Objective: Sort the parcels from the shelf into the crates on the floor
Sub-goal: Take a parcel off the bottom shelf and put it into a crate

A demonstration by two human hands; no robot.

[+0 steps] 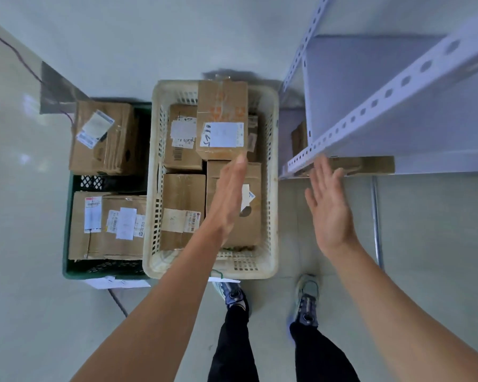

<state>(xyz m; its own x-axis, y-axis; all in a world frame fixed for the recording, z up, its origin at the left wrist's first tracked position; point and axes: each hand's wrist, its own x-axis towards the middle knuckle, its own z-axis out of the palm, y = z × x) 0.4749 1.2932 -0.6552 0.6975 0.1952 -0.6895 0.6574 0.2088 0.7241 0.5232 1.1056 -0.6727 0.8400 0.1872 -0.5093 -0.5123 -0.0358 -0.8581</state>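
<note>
A white crate (153, 172) on the floor holds several cardboard parcels; the topmost one (222, 119) carries a white label and orange print and leans across the far end. A green crate (66, 268) to its left holds more parcels (108, 224). My left hand (229, 194) hovers flat over the white crate, fingers straight, holding nothing, just below the top parcel. My right hand (329, 205) is spread flat, palm up, in front of the shelf edge. A flat parcel (364, 164) lies on the lower board of the grey metal shelf (370, 100), beyond my right fingertips.
Another brown parcel (298, 139) shows under the shelf at its left post. A thin cable (25, 59) runs along the wall at left. Paper sheets (116, 283) lie on the floor before the green crate. My feet (307, 299) stand just before the white crate.
</note>
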